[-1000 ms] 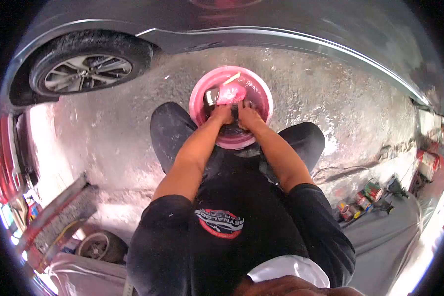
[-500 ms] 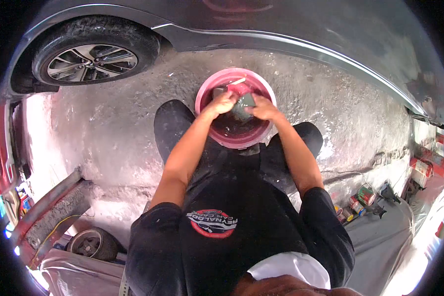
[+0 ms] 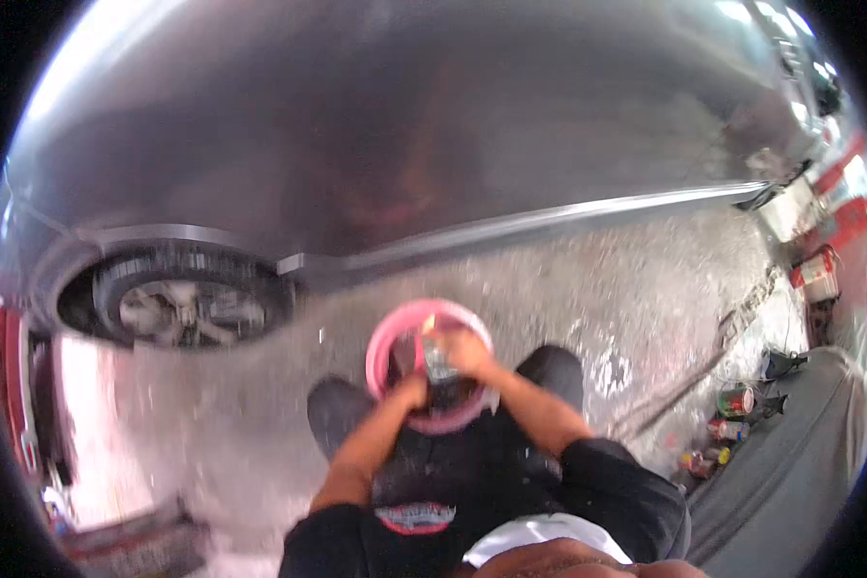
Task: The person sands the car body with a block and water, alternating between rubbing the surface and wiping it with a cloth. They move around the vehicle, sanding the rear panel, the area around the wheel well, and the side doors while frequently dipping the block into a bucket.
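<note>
A round pink tub [image 3: 392,323] with dark water stands on the floor between the person's knees, and both hands are in it. My right hand [image 3: 466,353] is closed at a flat grey piece [image 3: 439,358] that looks like wet sandpaper. My left hand [image 3: 411,391] is low at the tub's left side, its fingers smeared by motion. Just above that hand is a dark brownish block-like thing [image 3: 405,354], too blurred to name. A small yellowish thing [image 3: 429,323] shows near the tub's far rim.
A dark grey car's side panel [image 3: 405,144] spans the view beyond the tub, with its wheel [image 3: 193,308] at left. Several cans [image 3: 735,402] stand at right beside a grey cover [image 3: 790,453]. A red and white container [image 3: 815,274] is farther back. Rough concrete floor [image 3: 588,289] lies around.
The view has tilted up toward the car, so the tub and hands appear lower. My left hand has moved down toward the tub's near side; my right hand stays by the grey piece.
</note>
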### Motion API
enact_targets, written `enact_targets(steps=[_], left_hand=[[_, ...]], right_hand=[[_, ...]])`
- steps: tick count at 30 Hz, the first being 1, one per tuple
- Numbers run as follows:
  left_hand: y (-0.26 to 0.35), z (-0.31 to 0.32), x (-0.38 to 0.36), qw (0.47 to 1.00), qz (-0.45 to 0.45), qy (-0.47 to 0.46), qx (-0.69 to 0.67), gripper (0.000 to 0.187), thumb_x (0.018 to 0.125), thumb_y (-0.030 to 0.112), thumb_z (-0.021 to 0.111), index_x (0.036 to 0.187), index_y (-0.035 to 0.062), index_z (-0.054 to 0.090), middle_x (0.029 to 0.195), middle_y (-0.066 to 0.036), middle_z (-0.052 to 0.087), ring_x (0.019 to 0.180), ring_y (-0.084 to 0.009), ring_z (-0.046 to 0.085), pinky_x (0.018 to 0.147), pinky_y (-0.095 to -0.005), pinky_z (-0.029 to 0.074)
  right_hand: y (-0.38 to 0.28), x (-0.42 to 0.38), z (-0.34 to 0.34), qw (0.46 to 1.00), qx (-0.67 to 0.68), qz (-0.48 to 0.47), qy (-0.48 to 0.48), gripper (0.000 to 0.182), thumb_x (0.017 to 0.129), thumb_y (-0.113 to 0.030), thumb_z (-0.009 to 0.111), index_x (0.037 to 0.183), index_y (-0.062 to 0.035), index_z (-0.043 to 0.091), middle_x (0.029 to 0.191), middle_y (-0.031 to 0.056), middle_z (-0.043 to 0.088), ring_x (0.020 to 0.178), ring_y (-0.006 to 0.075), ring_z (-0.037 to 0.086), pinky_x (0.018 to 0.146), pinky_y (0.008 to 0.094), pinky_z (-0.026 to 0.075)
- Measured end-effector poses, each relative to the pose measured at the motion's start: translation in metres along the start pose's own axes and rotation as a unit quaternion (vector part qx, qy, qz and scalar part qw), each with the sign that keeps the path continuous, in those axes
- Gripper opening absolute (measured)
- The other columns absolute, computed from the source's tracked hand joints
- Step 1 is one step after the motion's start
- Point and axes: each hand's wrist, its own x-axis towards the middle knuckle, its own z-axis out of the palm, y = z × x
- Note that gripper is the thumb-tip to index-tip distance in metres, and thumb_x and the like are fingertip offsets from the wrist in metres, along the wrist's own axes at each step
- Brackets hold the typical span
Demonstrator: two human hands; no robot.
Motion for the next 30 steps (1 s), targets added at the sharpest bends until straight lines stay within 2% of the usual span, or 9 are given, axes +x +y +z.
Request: enact_targets(steps=[1, 5, 9, 12, 16, 18, 21, 27, 30], left_hand=[[-0.019, 0.018, 0.016, 0.997, 0.037, -0.014, 0.062, 0.061, 0.075, 0.024, 0.072, 0.131, 0.0072, 0.057, 0.132, -0.021, 0.057, 0.12, -0.0337, 0.057, 0.102, -0.0437, 0.043], [-0.065, 0.073, 0.09, 0.959, 0.098, -0.14, 0.225, 0.036, 0.073, 0.029, 0.072, 0.104, 0.0121, 0.074, 0.111, -0.016, 0.069, 0.101, -0.0313, 0.065, 0.091, -0.0433, 0.049], [-0.03, 0.031, 0.023, 0.978, 0.171, -0.021, 0.121, 0.041, 0.081, 0.031, 0.061, 0.11, 0.0037, 0.069, 0.111, -0.022, 0.067, 0.104, -0.0372, 0.065, 0.094, -0.0458, 0.049], [0.006, -0.043, -0.052, 0.954, 0.255, 0.158, 0.004, 0.04, 0.09, 0.031, 0.058, 0.121, 0.0056, 0.064, 0.121, -0.02, 0.064, 0.111, -0.0362, 0.062, 0.098, -0.0438, 0.047], [0.118, -0.253, -0.2, 0.874, 0.281, 0.395, 0.008, 0.032, 0.088, 0.021, 0.064, 0.115, 0.0037, 0.065, 0.114, -0.018, 0.066, 0.106, -0.0352, 0.063, 0.094, -0.0423, 0.05], [0.182, -0.356, -0.266, 0.774, 0.325, 0.538, 0.076, 0.02, 0.082, 0.01, 0.07, 0.101, 0.0044, 0.067, 0.105, -0.017, 0.067, 0.103, -0.0342, 0.064, 0.093, -0.0444, 0.05], [0.251, -0.479, -0.356, 0.608, 0.315, 0.702, 0.194, 0.029, 0.083, 0.009, 0.07, 0.111, 0.0046, 0.065, 0.125, -0.016, 0.059, 0.119, -0.0354, 0.055, 0.104, -0.0489, 0.041], [0.291, -0.644, -0.464, 0.57, 0.086, 0.737, 0.353, 0.065, 0.091, 0.035, 0.062, 0.146, 0.0063, 0.039, 0.153, -0.021, 0.032, 0.141, -0.0378, 0.03, 0.116, -0.0514, 0.021], [0.254, -0.678, -0.484, 0.601, 0.113, 0.669, 0.422, 0.07, 0.09, 0.037, 0.061, 0.148, 0.0067, 0.036, 0.156, -0.021, 0.025, 0.144, -0.0383, 0.023, 0.118, -0.0524, 0.016]], right_hand=[[0.01, -0.017, 0.024, 0.971, -0.192, -0.099, 0.104, 0.044, 0.083, -0.021, 0.057, 0.126, -0.0165, 0.063, 0.105, 0.0184, 0.068, 0.094, 0.0286, 0.068, 0.076, 0.0462, 0.056], [-0.002, -0.016, 0.053, 0.979, -0.12, 0.04, -0.162, 0.028, 0.091, -0.028, 0.051, 0.095, -0.0087, 0.071, 0.084, 0.0179, 0.07, 0.073, 0.033, 0.07, 0.065, 0.0485, 0.056], [0.046, 0.002, 0.12, 0.971, 0.025, 0.031, -0.236, 0.026, 0.072, -0.026, 0.068, 0.085, -0.0039, 0.073, 0.083, 0.0202, 0.07, 0.078, 0.0348, 0.07, 0.069, 0.0466, 0.055], [0.094, 0.007, 0.185, 0.921, -0.012, 0.263, -0.287, 0.038, 0.076, -0.03, 0.069, 0.103, -0.0031, 0.071, 0.096, 0.0207, 0.071, 0.083, 0.0336, 0.071, 0.07, 0.0457, 0.056], [-0.031, -0.034, -0.02, 0.968, 0.091, 0.226, -0.063, 0.056, 0.081, -0.031, 0.068, 0.128, -0.0042, 0.055, 0.115, 0.0177, 0.066, 0.092, 0.024, 0.07, 0.073, 0.0425, 0.057], [-0.09, -0.046, -0.116, 0.785, 0.476, 0.396, 0.02, 0.047, 0.082, -0.024, 0.07, 0.123, -0.0048, 0.058, 0.106, 0.0108, 0.068, 0.086, 0.0197, 0.067, 0.073, 0.038, 0.057], [-0.096, -0.035, -0.187, 0.781, 0.455, 0.372, 0.209, 0.029, 0.083, -0.024, 0.072, 0.105, -0.0063, 0.065, 0.084, 0.0043, 0.065, 0.072, 0.0138, 0.059, 0.063, 0.0334, 0.05], [-0.227, -0.009, -0.587, 0.837, 0.185, 0.204, 0.473, 0.032, 0.099, -0.024, 0.048, 0.118, 0.0001, 0.037, 0.085, 0.0271, 0.061, 0.079, 0.0462, 0.064, 0.066, 0.0511, 0.048], [-0.232, 0.03, -0.717, 0.779, 0.094, 0.057, 0.618, 0.055, 0.101, -0.021, 0.042, 0.148, 0.0012, 0.025, 0.152, 0.0271, 0.026, 0.141, 0.041, 0.03, 0.115, 0.0449, 0.027]])
